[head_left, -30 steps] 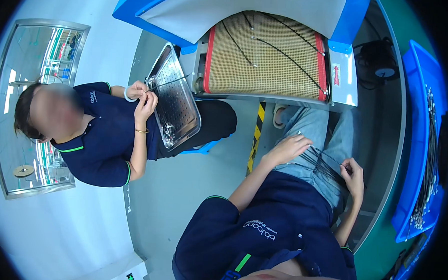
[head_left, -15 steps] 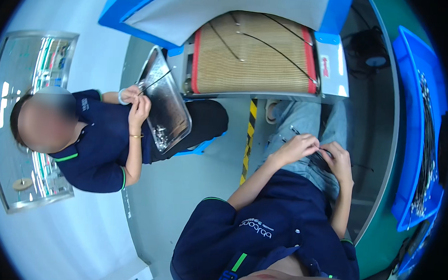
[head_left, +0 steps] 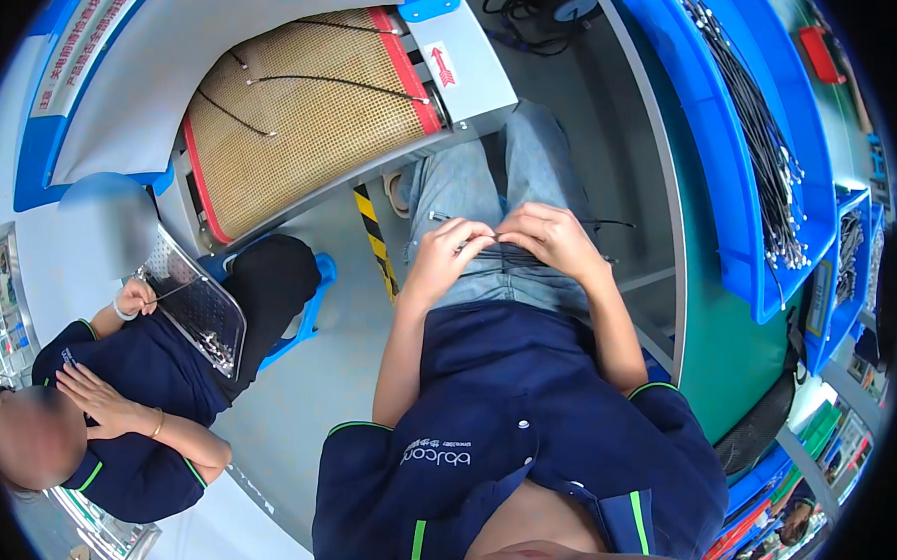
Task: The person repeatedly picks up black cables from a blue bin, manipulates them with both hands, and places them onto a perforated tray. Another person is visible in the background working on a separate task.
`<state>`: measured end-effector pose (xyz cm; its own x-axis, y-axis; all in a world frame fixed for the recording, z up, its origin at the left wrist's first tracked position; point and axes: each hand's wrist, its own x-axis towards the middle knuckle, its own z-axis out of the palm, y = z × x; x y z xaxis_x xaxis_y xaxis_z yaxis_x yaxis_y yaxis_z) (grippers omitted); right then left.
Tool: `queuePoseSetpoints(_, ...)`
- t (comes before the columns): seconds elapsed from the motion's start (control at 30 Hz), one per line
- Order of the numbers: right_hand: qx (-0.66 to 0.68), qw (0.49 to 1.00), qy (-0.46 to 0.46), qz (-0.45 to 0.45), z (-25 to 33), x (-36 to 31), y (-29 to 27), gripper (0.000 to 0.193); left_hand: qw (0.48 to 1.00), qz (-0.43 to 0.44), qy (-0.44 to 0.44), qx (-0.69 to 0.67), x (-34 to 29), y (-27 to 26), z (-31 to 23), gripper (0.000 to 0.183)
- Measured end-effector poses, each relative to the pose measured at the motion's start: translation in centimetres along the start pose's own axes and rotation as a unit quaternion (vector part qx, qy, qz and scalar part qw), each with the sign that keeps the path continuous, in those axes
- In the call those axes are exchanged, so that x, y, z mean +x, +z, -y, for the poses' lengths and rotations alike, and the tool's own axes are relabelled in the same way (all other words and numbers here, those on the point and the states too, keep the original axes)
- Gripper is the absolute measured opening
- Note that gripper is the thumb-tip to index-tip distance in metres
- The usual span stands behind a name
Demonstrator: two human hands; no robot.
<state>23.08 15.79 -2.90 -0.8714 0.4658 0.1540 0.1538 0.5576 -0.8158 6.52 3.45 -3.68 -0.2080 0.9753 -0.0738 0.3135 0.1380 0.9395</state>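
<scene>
Above my jeans, my left hand and my right hand meet, fingertips pinched close together. Both grip a thin black cable, whose one end sticks out past my right hand. Another short dark end with a metallic tip shows beside my left hand; whether it belongs to the same cable I cannot tell. My fingers hide the part of the cable between them.
Ahead on the left, several black cables lie on a tan mesh conveyor belt. A blue bin of black cables stands on the green tabletop to my right. A co-worker at the left has a metal tray on their lap.
My view has swung to the right, so the belt and co-worker sit further left. My hands stay together on the cable. The co-worker has lifted one hand from the tray to their chest.
</scene>
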Motion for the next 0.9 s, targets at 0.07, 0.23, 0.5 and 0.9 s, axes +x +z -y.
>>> queuePoseSetpoints(0.07,-0.012,1.0,-0.019,-0.004,0.0,0.1,0.1,0.011,0.999,-0.001,0.025,0.023,-0.1,0.0,0.5,0.012)
queuePoseSetpoints(0.23,-0.038,0.996,-0.071,-0.027,-0.2,0.1,0.5,0.011,0.999,0.033,-0.037,-0.002,-0.1,0.0,0.3,0.015)
queuePoseSetpoints(0.5,-0.075,0.994,-0.071,-0.046,-0.4,-0.1,0.6,0.011,0.991,0.094,-0.08,-0.059,-0.3,-0.2,-0.3,0.016)
queuePoseSetpoints(0.9,-0.07,0.995,-0.072,0.012,-0.5,0.1,0.4,0.011,0.975,-0.005,0.151,0.163,-0.1,-0.2,0.8,0.011)
